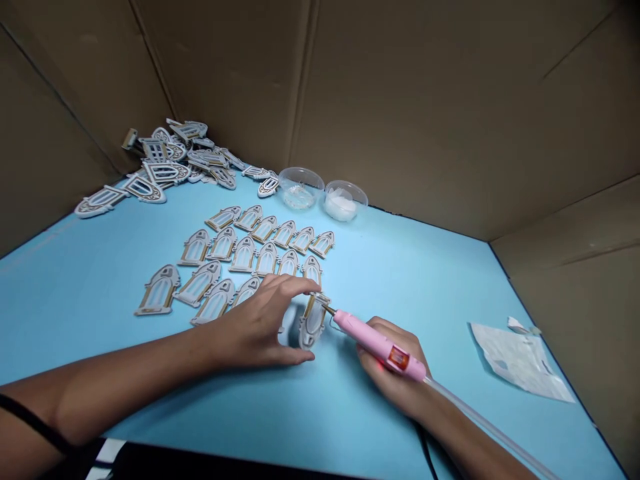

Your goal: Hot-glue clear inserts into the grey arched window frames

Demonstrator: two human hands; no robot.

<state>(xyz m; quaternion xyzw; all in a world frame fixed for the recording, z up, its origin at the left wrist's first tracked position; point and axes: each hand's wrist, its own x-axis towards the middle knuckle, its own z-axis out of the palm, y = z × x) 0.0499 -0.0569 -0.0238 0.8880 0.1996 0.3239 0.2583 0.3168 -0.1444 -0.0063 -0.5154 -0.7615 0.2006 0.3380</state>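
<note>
Left hand [260, 323] clamped on arched window piece [313, 321], long axis steep; right hand [405, 338], closed round pink hot-glue pen [367, 335], just right of it.

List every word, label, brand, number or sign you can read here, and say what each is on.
No readable text anywhere.
Pen: any marking in its orange panel is too small and blurred to read.
Held arch: no legible lettering.
Paper: no legible print.
</note>
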